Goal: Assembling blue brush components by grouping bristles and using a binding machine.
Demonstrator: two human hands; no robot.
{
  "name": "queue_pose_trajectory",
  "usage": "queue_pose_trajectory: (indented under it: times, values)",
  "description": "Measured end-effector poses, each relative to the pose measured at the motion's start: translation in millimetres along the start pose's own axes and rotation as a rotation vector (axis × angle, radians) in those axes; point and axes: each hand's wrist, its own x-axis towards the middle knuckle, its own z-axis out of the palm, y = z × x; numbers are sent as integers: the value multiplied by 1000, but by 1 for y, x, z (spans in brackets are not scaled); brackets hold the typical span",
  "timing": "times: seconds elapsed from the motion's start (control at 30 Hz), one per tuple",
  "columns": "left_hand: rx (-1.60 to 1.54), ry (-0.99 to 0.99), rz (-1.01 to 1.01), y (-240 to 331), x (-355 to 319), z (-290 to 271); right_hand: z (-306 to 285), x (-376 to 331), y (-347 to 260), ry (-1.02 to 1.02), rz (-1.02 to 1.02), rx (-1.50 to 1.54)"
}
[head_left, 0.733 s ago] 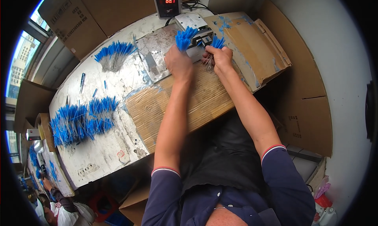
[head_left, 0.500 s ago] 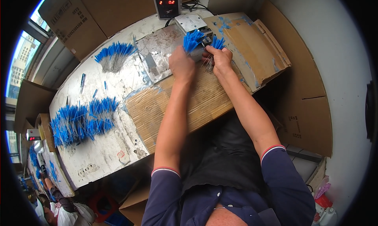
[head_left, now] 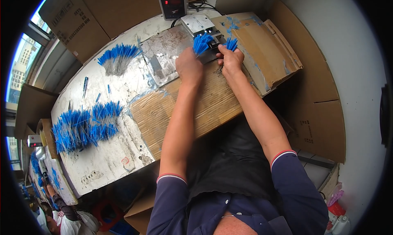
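Observation:
My left hand [head_left: 189, 67], slightly blurred, is closed round a bundle of thin blue-tipped wires [head_left: 202, 43], whose blue ends fan out above the fist. To its right, my right hand [head_left: 232, 61] grips a smaller bundle of blue-tipped wires [head_left: 231, 44] between thumb and fingers. The silvery stems below the right hand are mostly hidden. Both hands are close to a small metal machine [head_left: 197, 24] with a dark gap at its front. Whether any wire touches the machine, I cannot tell.
A display box [head_left: 173, 6] with red digits stands behind the machine. Blue-tipped wires lie in a far pile [head_left: 118, 57] and a larger near pile [head_left: 84, 126] on the white table [head_left: 110, 163]. A pen [head_left: 85, 87] lies between them. Cardboard [head_left: 262, 51] flanks my right hand.
My right hand has shifted slightly right with its bundle, away from the left bundle. The left bundle has moved a little to the right. The red digits on the display differ.

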Motion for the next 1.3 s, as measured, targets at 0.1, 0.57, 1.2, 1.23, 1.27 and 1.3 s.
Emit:
queue_pose_trajectory:
  times: [0.1,0.57,1.2,1.23,1.27,1.3]
  values:
    - [-1,26,42,-1,-1,0,6,2,-2,68,-4,-52]
    - [-195,193,-186,-1,1,-2,-17,-5,-18,-363,-19,-106]
    - [-222,224,-162,-4,1,-1,3,7,-10,-218,18,-436]
    - [-227,222,-170,-5,1,-1,3,6,-9,-221,19,-428]
    - [-234,219,-177,-5,1,-1,1,6,-8,-221,20,-422]
    - [-234,218,-177,-5,1,-1,1,6,-7,-221,20,-422]
